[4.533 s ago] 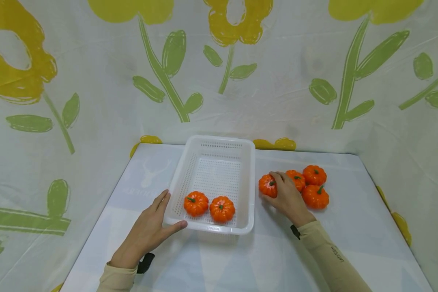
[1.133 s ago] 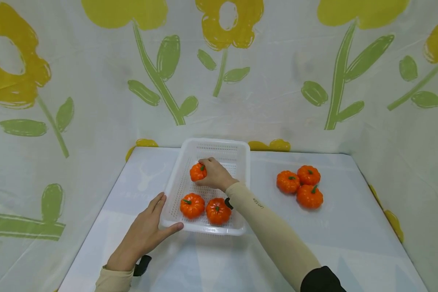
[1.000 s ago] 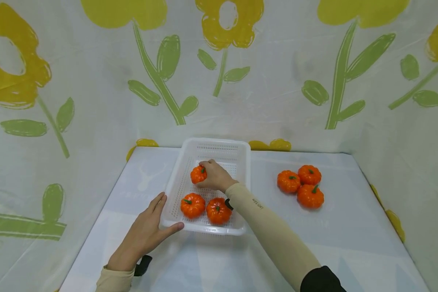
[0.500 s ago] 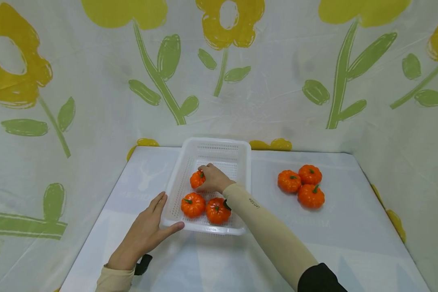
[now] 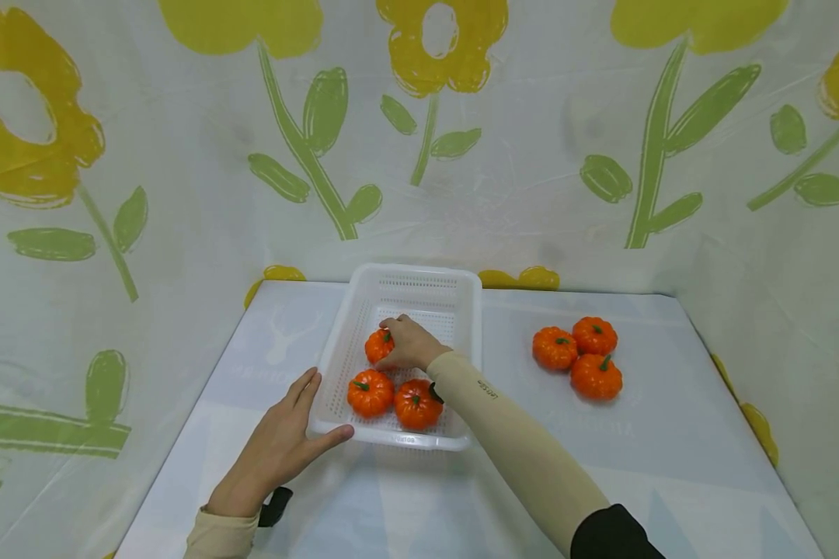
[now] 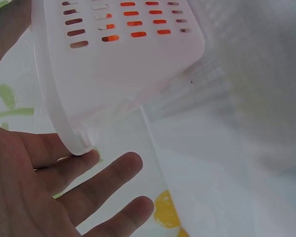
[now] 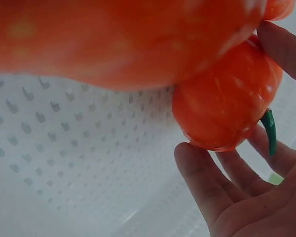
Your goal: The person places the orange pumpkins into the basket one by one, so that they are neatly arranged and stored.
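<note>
Right hand (image 5: 411, 344) grips 1 glossy, ribbed orange pumpkin (image 5: 377, 347), probably light, stiff, slippery, best held laterally; left hand (image 5: 278, 444), fingers straight, touches white rectangular plastic basket (image 5: 429, 442) at near-left corner.

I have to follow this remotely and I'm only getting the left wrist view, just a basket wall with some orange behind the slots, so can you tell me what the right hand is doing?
Observer: The right hand is gripping an orange pumpkin inside the white basket.

Operator: Is it the only one in there?

Observer: No, a left pumpkin and a right pumpkin sit side by side by the basket's near end.

Operator: Any outside it?

Observer: Yes, three pumpkins are grouped on the table, to the right of the basket.
</note>
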Demonstrator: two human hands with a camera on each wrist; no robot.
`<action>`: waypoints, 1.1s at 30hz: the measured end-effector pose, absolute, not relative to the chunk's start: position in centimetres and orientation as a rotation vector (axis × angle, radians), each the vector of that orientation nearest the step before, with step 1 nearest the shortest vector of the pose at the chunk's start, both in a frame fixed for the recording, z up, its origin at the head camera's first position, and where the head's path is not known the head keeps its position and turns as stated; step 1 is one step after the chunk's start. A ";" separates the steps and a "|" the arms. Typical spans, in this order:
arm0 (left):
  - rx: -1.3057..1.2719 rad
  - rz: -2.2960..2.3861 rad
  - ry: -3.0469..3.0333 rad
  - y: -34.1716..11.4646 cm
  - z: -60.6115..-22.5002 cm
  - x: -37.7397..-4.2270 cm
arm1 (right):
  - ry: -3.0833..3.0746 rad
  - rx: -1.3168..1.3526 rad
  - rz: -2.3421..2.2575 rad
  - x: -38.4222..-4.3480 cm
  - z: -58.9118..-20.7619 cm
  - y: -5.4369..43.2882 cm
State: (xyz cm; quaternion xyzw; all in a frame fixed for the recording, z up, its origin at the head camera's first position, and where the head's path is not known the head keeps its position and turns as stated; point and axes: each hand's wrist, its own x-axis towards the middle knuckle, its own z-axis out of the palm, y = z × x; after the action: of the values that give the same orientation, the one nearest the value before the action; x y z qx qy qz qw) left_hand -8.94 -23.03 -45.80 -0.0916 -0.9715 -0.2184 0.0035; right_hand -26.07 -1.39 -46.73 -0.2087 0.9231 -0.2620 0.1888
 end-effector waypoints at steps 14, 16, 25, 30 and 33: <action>-0.285 -0.684 -3.047 -23.1 -46.2 -9.0 | 2.612 -0.641 -0.713 -26.2 -46.8 -1.4; -0.284 -0.681 -3.051 -23.1 -46.2 -8.9 | 2.612 -0.644 -0.712 -26.3 -46.8 -1.4; -0.272 -0.697 -3.056 -23.0 -46.0 -8.9 | 2.626 -0.644 -0.695 -26.2 -46.7 -1.4; -0.273 -0.707 -3.052 -23.0 -46.1 -8.9 | 2.643 -0.638 -0.695 -26.2 -45.9 -1.2; -0.272 -0.706 -3.053 -23.1 -46.1 -8.9 | 2.649 -0.639 -0.721 -26.2 -45.0 -0.9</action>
State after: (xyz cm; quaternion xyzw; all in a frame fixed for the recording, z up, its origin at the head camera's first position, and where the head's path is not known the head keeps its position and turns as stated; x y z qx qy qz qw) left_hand -8.92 -23.08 -46.10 -0.0865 -0.9706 -0.2246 -0.0017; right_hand -26.16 -0.91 -44.98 -0.2236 0.9276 -0.2525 0.1605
